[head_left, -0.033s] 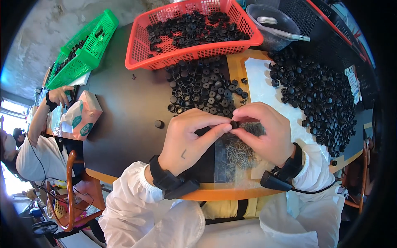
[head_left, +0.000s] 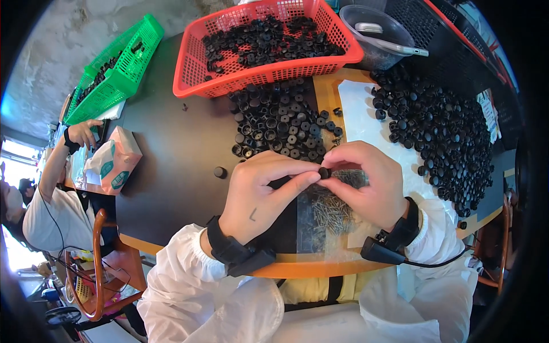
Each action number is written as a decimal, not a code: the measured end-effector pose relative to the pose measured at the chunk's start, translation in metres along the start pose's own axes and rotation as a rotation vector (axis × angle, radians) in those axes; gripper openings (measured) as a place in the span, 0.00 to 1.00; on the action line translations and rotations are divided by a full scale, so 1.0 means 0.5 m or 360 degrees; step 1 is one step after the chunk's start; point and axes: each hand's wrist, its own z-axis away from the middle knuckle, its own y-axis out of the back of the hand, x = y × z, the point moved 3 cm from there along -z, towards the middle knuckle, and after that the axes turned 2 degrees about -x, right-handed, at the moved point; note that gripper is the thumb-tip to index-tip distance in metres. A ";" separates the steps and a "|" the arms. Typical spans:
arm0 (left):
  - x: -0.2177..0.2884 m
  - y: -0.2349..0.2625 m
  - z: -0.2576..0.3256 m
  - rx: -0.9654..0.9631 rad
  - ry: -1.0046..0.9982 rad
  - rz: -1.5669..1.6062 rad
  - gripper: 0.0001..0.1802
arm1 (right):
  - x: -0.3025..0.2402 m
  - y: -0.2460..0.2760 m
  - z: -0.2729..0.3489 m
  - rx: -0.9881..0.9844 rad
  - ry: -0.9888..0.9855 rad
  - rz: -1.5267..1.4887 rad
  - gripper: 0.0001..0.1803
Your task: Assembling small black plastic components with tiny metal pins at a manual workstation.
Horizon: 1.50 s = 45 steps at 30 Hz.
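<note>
Between the fingertips of both hands is a small round black plastic cap (head_left: 325, 172). My left hand (head_left: 260, 191) pinches it from the left with thumb and forefinger. From the other side my right hand (head_left: 369, 180) grips it the same way. Just beyond the hands lies a spread of black plastic caps and discs (head_left: 280, 117), some hollow side up, others with a hole in the middle. Under my right hand a heap of metal screws (head_left: 331, 212) rests on clear plastic, partly hidden by the fingers. One lone black cap (head_left: 220, 171) stands left of my left hand.
A red basket (head_left: 269, 74) of black parts stands at the back. To the right, a large pile of black caps (head_left: 440, 137) covers white paper. A clear tub (head_left: 377, 51), a green basket (head_left: 123, 77) and a tissue pack (head_left: 120, 160) stand around. Another person's hand (head_left: 83, 134) is at the left.
</note>
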 end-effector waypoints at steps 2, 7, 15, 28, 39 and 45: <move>-0.003 0.002 0.005 0.0024 -0.0079 -0.0002 0.07 | -0.002 0.000 0.005 0.0038 -0.0228 -0.0257 0.19; -0.005 0.007 0.007 0.0128 -0.0202 0.0103 0.12 | 0.002 -0.003 0.002 0.0008 -0.0310 -0.0506 0.23; 0.035 0.017 0.007 0.0244 -0.0694 -0.0716 0.15 | 0.004 -0.003 0.008 -0.0092 -0.0352 -0.0518 0.16; 0.049 0.022 0.021 0.0308 -0.0928 -0.0711 0.18 | 0.025 -0.016 0.023 -0.0195 -0.0925 -0.1590 0.16; 0.039 0.019 0.019 0.0156 -0.0981 -0.0522 0.17 | 0.027 -0.013 0.029 -0.0339 -0.0989 -0.1570 0.12; 0.037 0.024 0.019 0.0087 -0.1056 -0.0418 0.16 | 0.011 -0.019 0.020 -0.0433 -0.0953 -0.1713 0.10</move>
